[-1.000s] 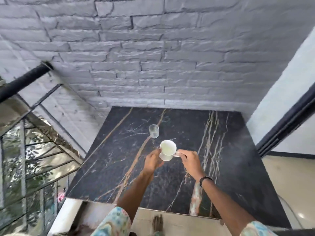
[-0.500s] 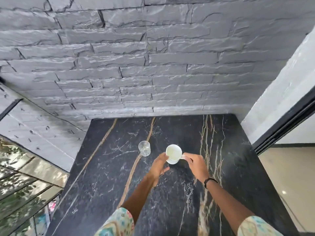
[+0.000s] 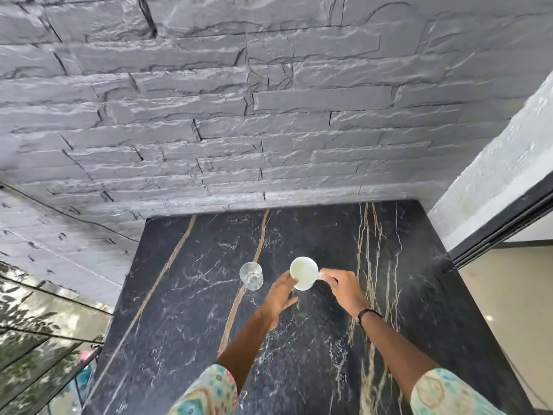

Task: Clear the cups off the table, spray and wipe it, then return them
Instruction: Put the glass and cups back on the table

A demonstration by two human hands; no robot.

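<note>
You have two cups in front of you on the table, a black marble top with tan and white veins that butts against a grey stone wall. One is a white mug, the other a clear glass. They stand near each other around the middle of the table, the glass just to the left of the mug, with a narrow strip of dark stone showing between them.

Your right hand is at the mug's right side, its fingers curled around the handle, so it has hold of the mug there. Whether the mug's base touches the table or hangs just above it cannot be told from this angle.

Your left hand is against the mug's lower left side, fingers fairly straight and close together, the thumb sticking out to the right below the mug. It touches or nearly touches the mug wall without wrapping around it. It is not on the glass, which stands upright and free just beside your knuckles.

Both forearms reach in from the bottom edge, each with one patterned sleeve, and there is one dark band on your right wrist.
</note>
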